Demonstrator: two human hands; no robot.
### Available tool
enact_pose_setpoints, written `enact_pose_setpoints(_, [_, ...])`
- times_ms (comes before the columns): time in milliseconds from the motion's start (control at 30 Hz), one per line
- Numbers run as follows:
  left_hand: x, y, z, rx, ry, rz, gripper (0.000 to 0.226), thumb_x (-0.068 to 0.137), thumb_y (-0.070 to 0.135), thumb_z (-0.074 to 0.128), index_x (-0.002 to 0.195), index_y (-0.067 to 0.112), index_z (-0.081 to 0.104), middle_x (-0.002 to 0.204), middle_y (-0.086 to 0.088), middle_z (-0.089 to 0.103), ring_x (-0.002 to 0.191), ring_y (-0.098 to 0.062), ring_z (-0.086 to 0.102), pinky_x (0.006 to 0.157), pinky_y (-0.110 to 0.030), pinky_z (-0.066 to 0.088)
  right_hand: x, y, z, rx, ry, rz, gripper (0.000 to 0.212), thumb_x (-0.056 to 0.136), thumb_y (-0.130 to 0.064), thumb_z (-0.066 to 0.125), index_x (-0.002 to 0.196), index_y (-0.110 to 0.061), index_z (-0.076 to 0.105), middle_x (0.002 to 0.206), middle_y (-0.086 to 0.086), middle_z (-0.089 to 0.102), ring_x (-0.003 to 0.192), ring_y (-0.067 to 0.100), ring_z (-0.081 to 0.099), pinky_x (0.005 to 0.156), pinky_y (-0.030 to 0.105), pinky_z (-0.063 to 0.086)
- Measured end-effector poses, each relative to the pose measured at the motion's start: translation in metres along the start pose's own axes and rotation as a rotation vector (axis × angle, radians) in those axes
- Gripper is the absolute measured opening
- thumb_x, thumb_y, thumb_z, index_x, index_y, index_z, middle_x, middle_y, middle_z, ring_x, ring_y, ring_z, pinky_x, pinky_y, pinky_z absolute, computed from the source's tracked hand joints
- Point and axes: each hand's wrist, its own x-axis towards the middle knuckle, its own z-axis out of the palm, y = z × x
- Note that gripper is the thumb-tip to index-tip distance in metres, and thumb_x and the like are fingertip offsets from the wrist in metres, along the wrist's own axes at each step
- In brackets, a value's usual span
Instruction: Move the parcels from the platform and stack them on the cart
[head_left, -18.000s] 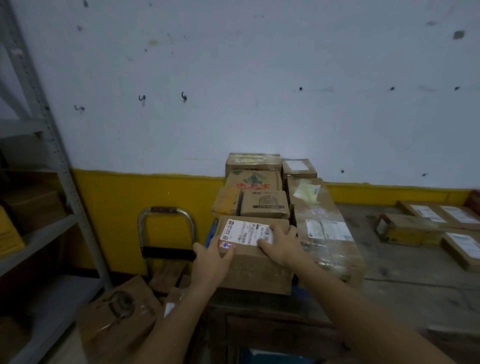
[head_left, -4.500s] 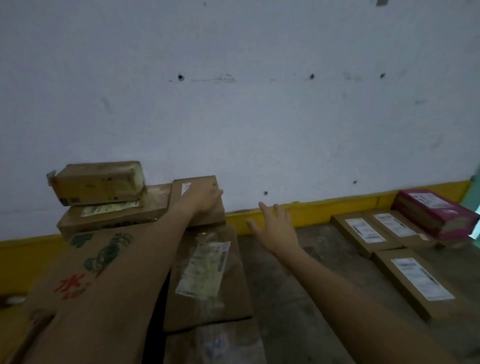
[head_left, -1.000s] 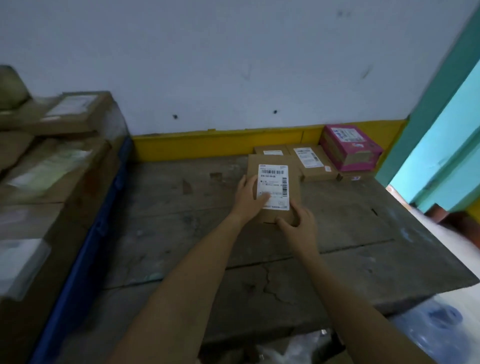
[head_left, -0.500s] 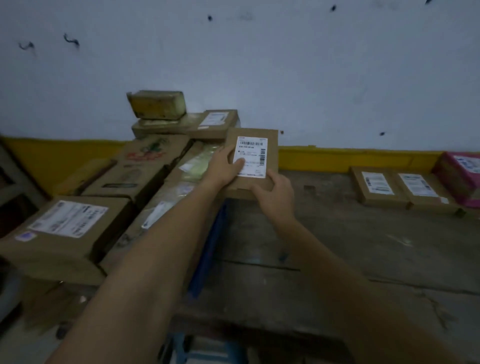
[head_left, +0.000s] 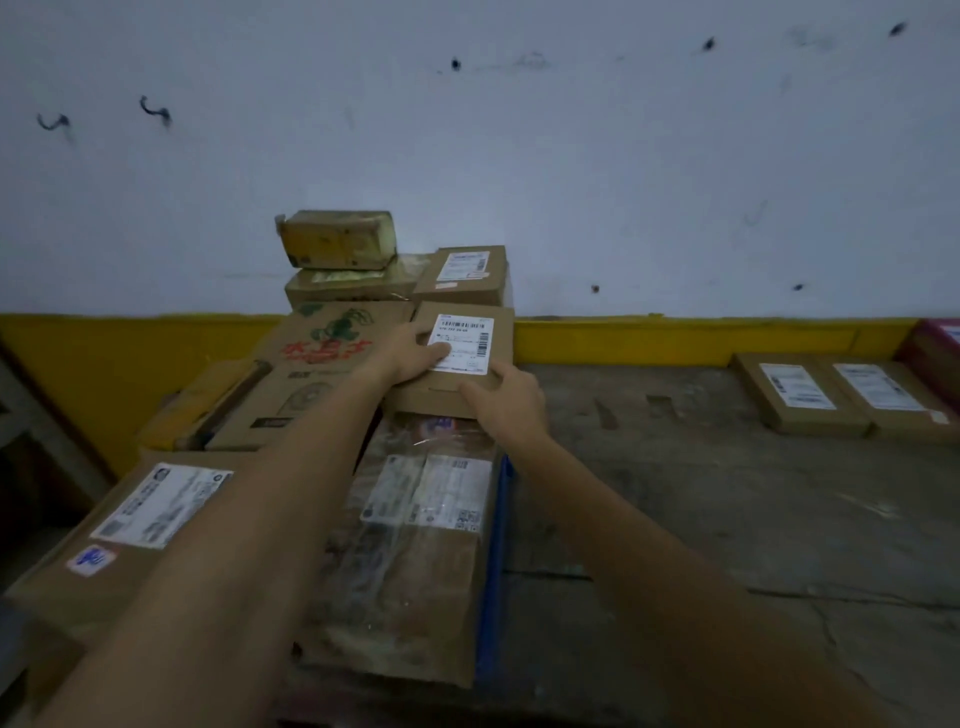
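Two hands are clamped on one flat labelled parcel (head_left: 460, 358), which is held low over the far end of the long wrapped box (head_left: 415, 545) on the cart stack. The left hand (head_left: 413, 353) is pressed on the parcel's left edge, thumb on the label; the right hand (head_left: 506, 402) is closed around its near right corner. The parcel's long axis is pointed away toward the wall, in line with the wrapped box beneath. Whether it is already resting there cannot be told. Just beyond it lies another small labelled parcel (head_left: 465, 275); right of the wrapped box, two parcels (head_left: 841, 400) are left on the platform (head_left: 701, 493). A straight lowering is judged sufficient.
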Motion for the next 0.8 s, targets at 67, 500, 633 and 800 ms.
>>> enact_pose_setpoints(67, [0.004,-0.007,-0.001,0.019,-0.035,-0.013,0.043,0.093,0.025,0.055,0.134,0.013,0.052,0.137,-0.010,0.052,0.123,-0.026,0.050,0.102,-0.032,0.038,0.002,-0.001,0.006,-0.028,-0.015,0.022,0.047,0.086,-0.033,0.055,0.131,-0.018,0.051,0.130,0.011,0.048,0.117,0.028,0.047,0.099,0.044,0.044])
enact_pose_setpoints(500, [0.030,-0.020,0.009,0.005,-0.053,0.012,0.043,0.097,0.026,0.047,0.137,0.013,0.045,0.140,-0.012,0.049,0.126,-0.028,0.047,0.088,-0.024,0.032,0.021,0.006,0.014,-0.088,0.007,-0.036,0.051,0.088,-0.033,0.058,0.134,-0.013,0.047,0.133,0.011,0.050,0.119,0.024,0.048,0.082,0.025,0.035])
enact_pose_setpoints(633, [0.037,-0.022,0.012,0.027,-0.054,0.011,0.045,0.096,0.028,0.047,0.139,0.014,0.043,0.141,-0.013,0.048,0.126,-0.029,0.046,0.095,-0.029,0.035,0.026,0.009,0.016,-0.081,0.017,-0.044,0.052,0.088,-0.031,0.058,0.135,-0.013,0.046,0.133,0.010,0.050,0.117,0.022,0.050,0.081,0.023,0.036])
enact_pose_setpoints(800, [0.042,-0.025,0.012,0.070,-0.022,-0.014,0.044,0.095,0.029,0.047,0.136,0.011,0.046,0.141,-0.017,0.046,0.129,-0.032,0.042,0.102,-0.035,0.034,0.033,0.013,0.017,-0.051,0.014,-0.054,0.054,0.088,-0.031,0.059,0.137,-0.013,0.044,0.134,0.008,0.050,0.111,0.014,0.049,0.076,0.017,0.037])
